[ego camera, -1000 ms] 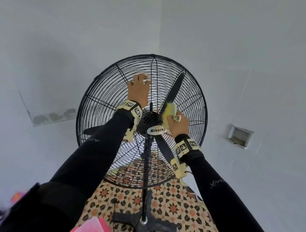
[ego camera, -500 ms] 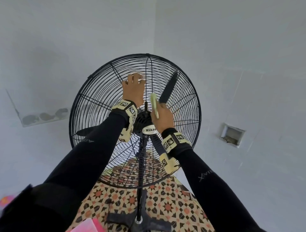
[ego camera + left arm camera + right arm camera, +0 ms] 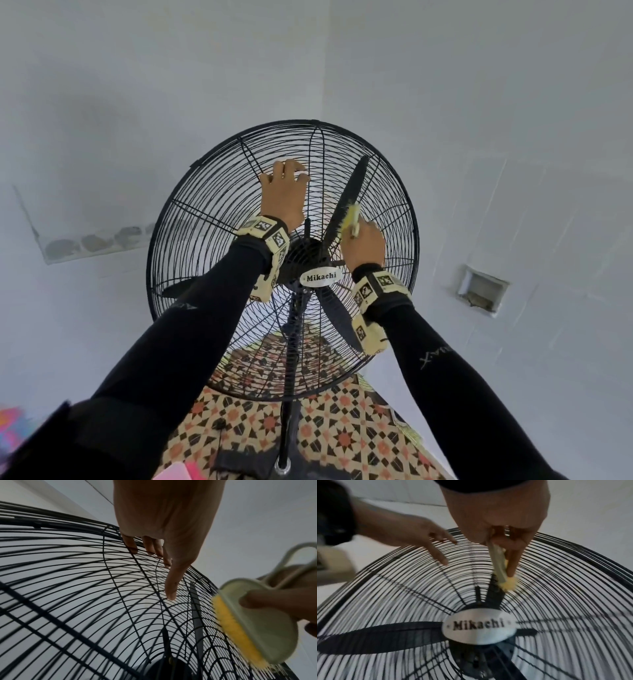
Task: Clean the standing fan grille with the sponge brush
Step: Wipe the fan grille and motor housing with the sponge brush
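The fan [image 3: 283,260] is seen standing in a room corner, its round black grille [image 3: 205,219] facing the person. The grille's upper part is touched by the left hand [image 3: 283,195], the fingers laid straight across the wires near the top rim and the thumb pointing down toward the hub; nothing is held in this hand. The brush [image 3: 352,219] is held in the right hand [image 3: 363,245], fingers curled round its pale green back, and its yellow bristles are set against the wires just up and right of the centre. Open grille is left to the right of the brush as far as the rim, and below the badge [image 3: 320,277].

White walls [image 3: 479,102] are seen behind the fan, close to the rim on both sides. A recessed box [image 3: 482,290] is set in the right wall, and a ledge [image 3: 89,241] with rounded items runs along the left one. A patterned tile floor [image 3: 342,435] lies under the fan's base.

From the left wrist, the brush's [image 3: 254,632] loop handle and bristle edge are shown, which are hidden in the head view. From the right wrist, the badge [image 3: 478,626] reading "Mikachi" and the dark blades [image 3: 373,638] behind the wires are shown plainly; the picture is blurred.
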A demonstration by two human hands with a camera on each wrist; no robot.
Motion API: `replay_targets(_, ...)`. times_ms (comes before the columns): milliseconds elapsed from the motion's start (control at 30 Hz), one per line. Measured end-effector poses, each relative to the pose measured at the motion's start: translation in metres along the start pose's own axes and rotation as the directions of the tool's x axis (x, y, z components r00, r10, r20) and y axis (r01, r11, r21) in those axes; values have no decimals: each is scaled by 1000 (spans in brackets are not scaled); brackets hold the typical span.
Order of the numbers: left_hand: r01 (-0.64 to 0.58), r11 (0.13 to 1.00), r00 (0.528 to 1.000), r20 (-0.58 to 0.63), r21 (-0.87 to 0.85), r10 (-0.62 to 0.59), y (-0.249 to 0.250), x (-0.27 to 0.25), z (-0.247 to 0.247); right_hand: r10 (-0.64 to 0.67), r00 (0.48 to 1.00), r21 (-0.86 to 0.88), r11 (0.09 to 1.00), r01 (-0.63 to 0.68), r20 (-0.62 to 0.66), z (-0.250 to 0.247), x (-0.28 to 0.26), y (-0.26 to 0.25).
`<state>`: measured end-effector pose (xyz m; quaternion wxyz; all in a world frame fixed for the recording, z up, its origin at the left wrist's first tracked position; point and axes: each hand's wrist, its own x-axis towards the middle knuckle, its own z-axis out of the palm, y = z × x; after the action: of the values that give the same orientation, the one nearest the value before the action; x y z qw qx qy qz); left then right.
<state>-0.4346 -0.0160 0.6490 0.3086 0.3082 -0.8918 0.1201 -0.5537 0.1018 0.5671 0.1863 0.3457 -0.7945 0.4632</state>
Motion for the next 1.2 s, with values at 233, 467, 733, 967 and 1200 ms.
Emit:
replay_targets(233, 35, 999, 999, -10, -32, -35, -2, -1, 3, 41, 997, 29, 999, -43, 60, -3, 4, 2)
replay_targets(467, 73, 997, 997, 6, -39, -72, 2, -1, 1, -269, 959, 56, 963, 265, 93, 7, 3, -12)
replay_targets(733, 74, 996, 997, -6, -59, -74, 8, -1, 2, -227, 971, 85, 972, 221, 72, 11, 11, -31)
replay_targets(967, 15, 999, 1000, -5, -53, -15, -5, 0, 5, -142, 988, 14, 990, 141, 61, -26, 29, -13)
replay_targets(1200, 45, 999, 999, 30, -9, -45, -10, -3, 3, -363, 931, 317, 879, 356, -40, -19, 48, -21)
